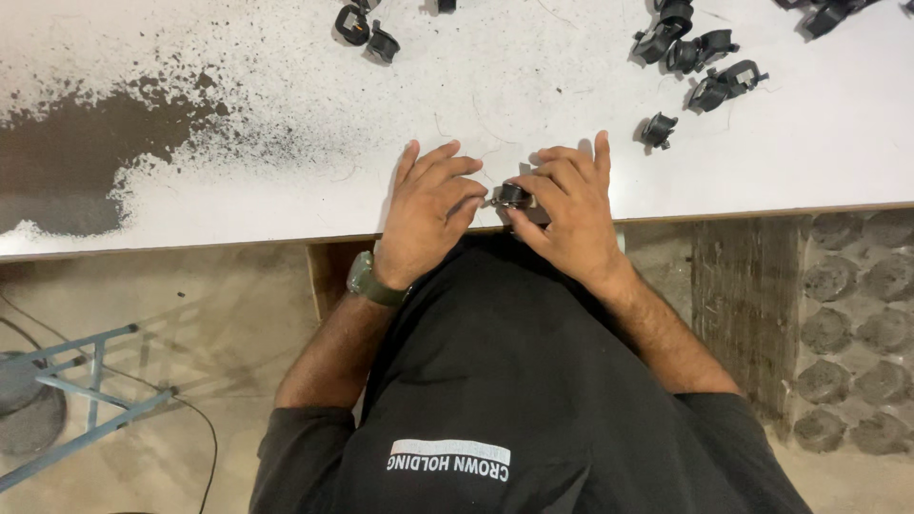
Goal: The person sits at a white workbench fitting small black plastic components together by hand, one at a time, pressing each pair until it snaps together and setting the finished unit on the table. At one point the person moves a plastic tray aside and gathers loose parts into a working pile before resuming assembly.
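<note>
Both my hands rest at the near edge of a white worktable (286, 205). Between them is a small black plastic part (511, 196), a ring-like clip with a metal glint. My left hand (428, 214), a green watch on its wrist, pinches the part from the left with thumb and forefinger. My right hand (568, 205) grips it from the right, its fingers curled over the top. Most of the part is hidden by my fingers.
Several similar black clips (700, 57) lie loose at the table's far right, and two more (367, 33) at the far middle. The table's white coat is worn to dark brown (67, 162) on the left. A blue metal frame (86, 381) stands on the floor at lower left.
</note>
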